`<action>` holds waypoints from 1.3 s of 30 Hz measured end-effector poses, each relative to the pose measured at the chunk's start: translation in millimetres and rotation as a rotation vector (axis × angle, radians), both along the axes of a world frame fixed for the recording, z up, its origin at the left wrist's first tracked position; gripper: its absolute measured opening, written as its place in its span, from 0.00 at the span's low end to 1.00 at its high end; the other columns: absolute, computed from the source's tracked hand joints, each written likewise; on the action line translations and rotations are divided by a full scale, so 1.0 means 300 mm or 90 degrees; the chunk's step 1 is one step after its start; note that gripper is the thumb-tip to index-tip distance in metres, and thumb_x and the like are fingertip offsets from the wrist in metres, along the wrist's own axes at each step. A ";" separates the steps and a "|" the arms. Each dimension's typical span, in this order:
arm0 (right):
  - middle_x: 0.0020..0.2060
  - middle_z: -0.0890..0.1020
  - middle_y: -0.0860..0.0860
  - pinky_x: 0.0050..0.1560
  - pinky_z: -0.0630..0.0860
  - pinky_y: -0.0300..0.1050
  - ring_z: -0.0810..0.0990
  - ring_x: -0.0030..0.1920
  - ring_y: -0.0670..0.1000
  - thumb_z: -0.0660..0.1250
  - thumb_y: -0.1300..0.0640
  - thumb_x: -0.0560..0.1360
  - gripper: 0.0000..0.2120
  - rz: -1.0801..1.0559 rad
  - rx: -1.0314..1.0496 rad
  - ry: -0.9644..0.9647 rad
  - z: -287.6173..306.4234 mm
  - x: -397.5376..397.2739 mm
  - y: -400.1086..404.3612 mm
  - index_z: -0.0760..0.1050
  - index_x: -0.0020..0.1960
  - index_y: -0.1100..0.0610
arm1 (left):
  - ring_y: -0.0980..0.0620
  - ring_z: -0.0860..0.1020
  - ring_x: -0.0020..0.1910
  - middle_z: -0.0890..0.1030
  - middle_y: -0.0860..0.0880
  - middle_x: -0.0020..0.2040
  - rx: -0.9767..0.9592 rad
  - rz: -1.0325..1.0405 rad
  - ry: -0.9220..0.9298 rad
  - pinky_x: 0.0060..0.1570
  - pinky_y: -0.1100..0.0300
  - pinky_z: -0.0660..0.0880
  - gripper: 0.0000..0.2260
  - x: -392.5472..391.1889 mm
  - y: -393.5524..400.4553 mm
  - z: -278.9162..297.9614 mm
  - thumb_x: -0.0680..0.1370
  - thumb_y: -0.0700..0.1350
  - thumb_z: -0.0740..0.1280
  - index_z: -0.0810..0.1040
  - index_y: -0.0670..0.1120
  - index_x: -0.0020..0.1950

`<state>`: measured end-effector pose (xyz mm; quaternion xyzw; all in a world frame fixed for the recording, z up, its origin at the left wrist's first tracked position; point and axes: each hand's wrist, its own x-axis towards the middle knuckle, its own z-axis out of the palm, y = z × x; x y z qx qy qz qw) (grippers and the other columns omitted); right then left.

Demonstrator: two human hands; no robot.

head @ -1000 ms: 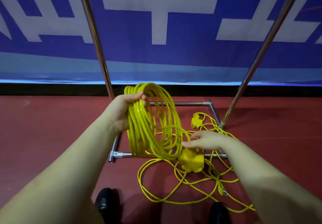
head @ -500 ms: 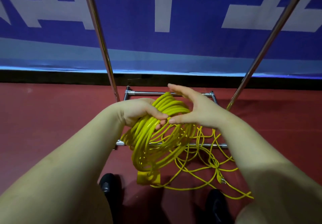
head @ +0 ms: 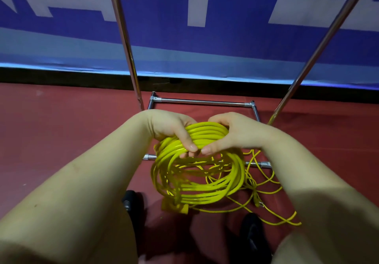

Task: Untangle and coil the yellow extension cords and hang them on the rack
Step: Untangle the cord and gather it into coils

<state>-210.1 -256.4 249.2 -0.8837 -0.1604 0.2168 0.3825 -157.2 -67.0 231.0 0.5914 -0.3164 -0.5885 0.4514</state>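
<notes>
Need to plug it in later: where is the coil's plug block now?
Head view, low centre: the plug block hangs under the coil, just above the floor.

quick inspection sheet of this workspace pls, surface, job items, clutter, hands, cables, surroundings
surface: dark red floor, bare where visible.
job's things: thick coil of yellow cord held up at its top over the rack base; two rack uprights rise out of view; nothing seen hung on them.
clutter: nothing seen apart from the loose cord.
grippers: left hand and right hand both grip the coil's top, thumbs nearly meeting.
cables: thinner loose yellow cord lies tangled on the floor at the right, crossing the near base bar; a yellow block hangs below the coil, blurred.
surroundings: blue and white banner behind; black shoes below.
</notes>
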 end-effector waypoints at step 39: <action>0.27 0.79 0.53 0.23 0.76 0.39 0.78 0.24 0.48 0.84 0.48 0.40 0.38 -0.230 0.625 0.110 0.085 0.021 -0.088 0.75 0.45 0.60 | 0.61 0.62 0.73 0.59 0.63 0.73 -0.107 0.551 -0.565 0.71 0.57 0.63 0.59 0.016 0.017 0.001 0.56 0.59 0.78 0.39 0.65 0.73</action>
